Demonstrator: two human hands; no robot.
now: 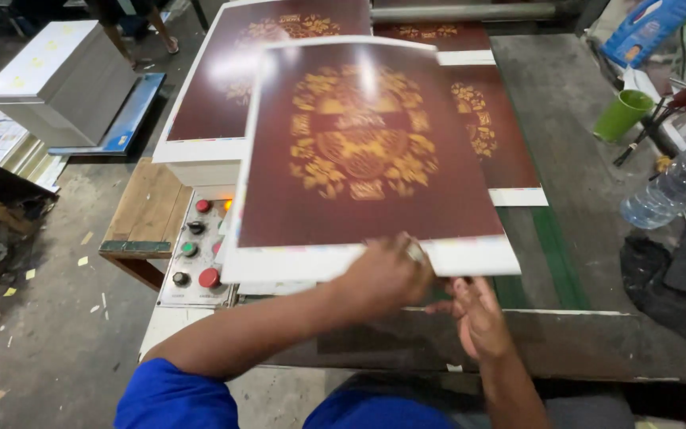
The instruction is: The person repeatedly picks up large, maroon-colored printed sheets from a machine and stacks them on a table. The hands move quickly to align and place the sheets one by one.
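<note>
A grey machine bed carries dark red printed sheets with gold ornament beyond the hands, with a panel of red and green push buttons to their left above a littered concrete floor. The left hand pinches the near white margin of a lifted printed sheet, fingers curled over the edge. Just right of it the right hand lies open beneath that edge, seemingly touching it, though blur hides the contact.
</note>
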